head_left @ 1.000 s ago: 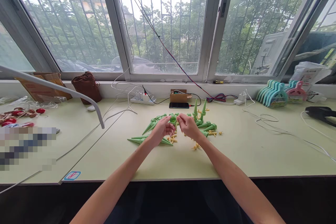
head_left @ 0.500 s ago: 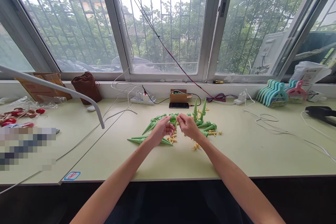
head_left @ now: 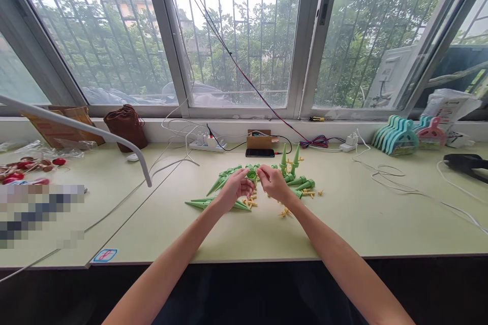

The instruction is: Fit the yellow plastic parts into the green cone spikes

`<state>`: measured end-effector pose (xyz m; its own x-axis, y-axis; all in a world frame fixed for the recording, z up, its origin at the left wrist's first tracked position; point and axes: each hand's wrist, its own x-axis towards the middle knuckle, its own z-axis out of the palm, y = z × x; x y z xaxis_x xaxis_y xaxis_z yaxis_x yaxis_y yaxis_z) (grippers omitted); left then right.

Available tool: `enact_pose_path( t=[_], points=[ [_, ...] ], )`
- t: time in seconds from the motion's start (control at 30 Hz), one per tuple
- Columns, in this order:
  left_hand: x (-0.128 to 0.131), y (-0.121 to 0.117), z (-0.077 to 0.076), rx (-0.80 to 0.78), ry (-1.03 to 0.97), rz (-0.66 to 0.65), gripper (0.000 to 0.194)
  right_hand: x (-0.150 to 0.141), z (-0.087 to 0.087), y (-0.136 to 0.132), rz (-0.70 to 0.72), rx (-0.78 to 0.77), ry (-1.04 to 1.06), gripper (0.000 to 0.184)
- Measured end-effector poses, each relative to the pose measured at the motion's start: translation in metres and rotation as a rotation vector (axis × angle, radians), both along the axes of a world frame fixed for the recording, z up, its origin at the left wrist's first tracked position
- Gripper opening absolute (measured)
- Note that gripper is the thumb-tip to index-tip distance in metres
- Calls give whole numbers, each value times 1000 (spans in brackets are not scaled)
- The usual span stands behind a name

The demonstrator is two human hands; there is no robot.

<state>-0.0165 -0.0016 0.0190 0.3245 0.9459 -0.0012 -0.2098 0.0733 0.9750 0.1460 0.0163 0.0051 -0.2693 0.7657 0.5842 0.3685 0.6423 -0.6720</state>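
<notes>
My left hand (head_left: 235,189) is closed around a green plastic cone spike (head_left: 251,175), its round open end showing between my two hands. My right hand (head_left: 272,183) pinches at that open end, fingers pressed together; whether a small part sits in them is hidden. Both hands hover just above a pile of green cone spikes (head_left: 213,202) lying on the pale green table (head_left: 343,218). Two green spikes (head_left: 290,160) stand upright behind my right hand. Small yellow plastic pieces (head_left: 284,212) lie scattered under and right of my hands.
A black phone (head_left: 260,153) and a small cardboard box (head_left: 261,140) lie behind the pile, next to a white power strip (head_left: 208,143) with cables. Teal hangers (head_left: 396,136) stand far right, a brown pouch (head_left: 126,126) and red pieces (head_left: 23,167) far left. A white lamp arm (head_left: 95,134) crosses the left.
</notes>
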Motion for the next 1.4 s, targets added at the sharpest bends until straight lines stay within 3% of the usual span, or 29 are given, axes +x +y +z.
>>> enact_pose_path(
  t=[0.77, 1.2, 1.4],
  points=[
    [4, -5, 2, 233, 215, 97, 41, 1, -3, 4, -42, -4, -9, 33],
    [4, -4, -6, 447, 351, 77, 39, 2, -4, 7, -68, -27, 6, 34],
    [4, -4, -11, 660, 558, 169, 35, 3, -4, 7, -68, -59, 45, 34]
  ],
)
